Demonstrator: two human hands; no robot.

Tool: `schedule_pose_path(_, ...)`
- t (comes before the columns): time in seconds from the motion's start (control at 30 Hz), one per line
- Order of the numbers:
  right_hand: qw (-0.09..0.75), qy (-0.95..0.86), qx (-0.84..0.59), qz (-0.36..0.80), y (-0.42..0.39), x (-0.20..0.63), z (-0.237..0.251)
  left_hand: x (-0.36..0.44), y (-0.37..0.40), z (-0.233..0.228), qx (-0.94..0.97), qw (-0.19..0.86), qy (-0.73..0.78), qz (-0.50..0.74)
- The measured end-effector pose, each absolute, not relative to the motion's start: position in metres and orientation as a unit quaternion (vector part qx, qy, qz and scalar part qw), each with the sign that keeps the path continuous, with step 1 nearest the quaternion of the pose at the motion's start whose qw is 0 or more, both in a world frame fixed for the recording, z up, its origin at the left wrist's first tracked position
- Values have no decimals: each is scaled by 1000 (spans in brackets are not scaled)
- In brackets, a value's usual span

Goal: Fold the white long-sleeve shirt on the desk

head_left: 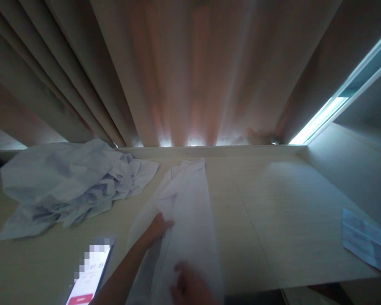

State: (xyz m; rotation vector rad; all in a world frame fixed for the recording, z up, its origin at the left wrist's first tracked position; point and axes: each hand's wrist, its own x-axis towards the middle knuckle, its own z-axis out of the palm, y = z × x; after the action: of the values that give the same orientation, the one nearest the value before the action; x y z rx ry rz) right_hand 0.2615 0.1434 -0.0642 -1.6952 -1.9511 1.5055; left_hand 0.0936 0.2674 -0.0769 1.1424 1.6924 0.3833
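Note:
A long white cloth (192,212), folded lengthwise in a narrowing strip, lies on the light wooden surface from the bottom of the view to near the curtain. My left hand (158,228) is at its left side, thumb pointing right across the fabric and fingers curled on a fold. Closer to me, my right hand (193,284) is over the lower part of the cloth with bent fingers. Motion blurs it, so whether it grips the fabric cannot be made out. Both hands are inside the cloth's outline in this view.
Left of the cloth lies a crumpled heap of white fabric (73,178). A phone (92,271) with a lit screen rests near my left forearm. Brown curtains (190,76) hang behind the wooden surface (250,203). A bluish folded piece (366,239) lies by the right wall.

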Motion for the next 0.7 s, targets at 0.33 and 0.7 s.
schedule_pose_path(0.33, 78, -665, -633, 389, 288, 189, -98, 47, 204, -122, 485, 616, 602, 154)
schedule_pose_path(0.7, 3, -738, -594, 321, 280, 209, -65, 130, 199, -120, 588, 572, 528, 219)
